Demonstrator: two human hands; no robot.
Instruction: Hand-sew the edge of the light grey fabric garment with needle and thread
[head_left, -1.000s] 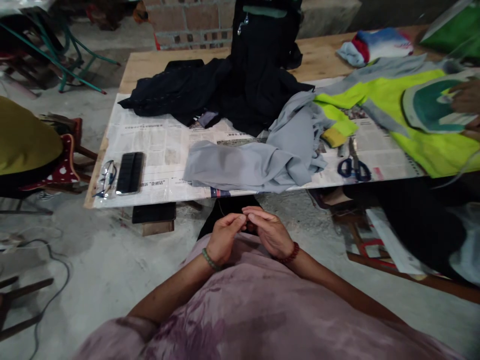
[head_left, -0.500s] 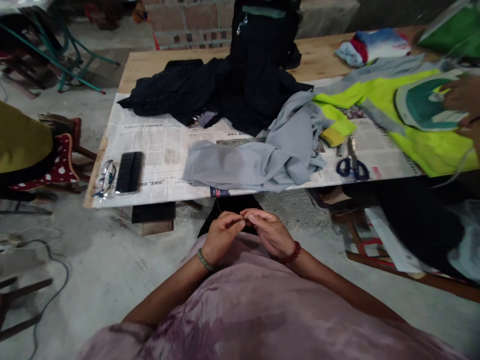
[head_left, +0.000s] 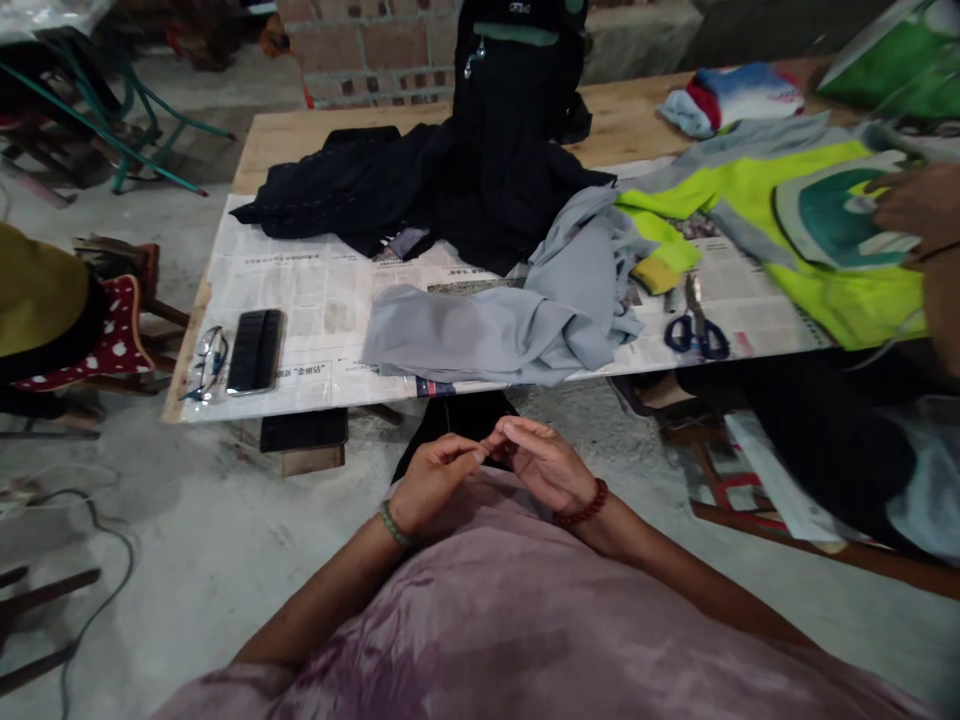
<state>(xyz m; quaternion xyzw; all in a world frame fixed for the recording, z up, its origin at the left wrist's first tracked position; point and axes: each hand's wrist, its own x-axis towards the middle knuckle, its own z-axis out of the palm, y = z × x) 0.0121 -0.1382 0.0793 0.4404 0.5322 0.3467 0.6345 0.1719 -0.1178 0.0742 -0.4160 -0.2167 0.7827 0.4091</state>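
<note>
My left hand [head_left: 439, 482] and my right hand [head_left: 546, 465] meet fingertip to fingertip above my lap, just short of the table edge. Both are closed in a pinch. Whatever lies between the fingertips is too small to make out. A green bead bracelet [head_left: 395, 524] circles my left wrist, a red one [head_left: 587, 503] my right. Nearest to them on the table lies a crumpled grey cloth [head_left: 465, 330]. Beyond it spreads a dark garment [head_left: 360, 190]. Blue-handled scissors [head_left: 696, 332] rest to the right of the grey cloth.
Newspaper [head_left: 315, 300] covers the table, with a phone [head_left: 256, 350] and glasses [head_left: 210, 360] at its left. A black backpack [head_left: 517, 80] stands at the back. On the right, another person's hand [head_left: 916, 205] holds an iron [head_left: 832, 215] on a yellow-and-grey garment [head_left: 795, 170].
My hands have shifted slightly, with the right fingers lifted and spread a little more. The other person's hand and the iron appear slightly further left, as the whole view has shifted a little.
</note>
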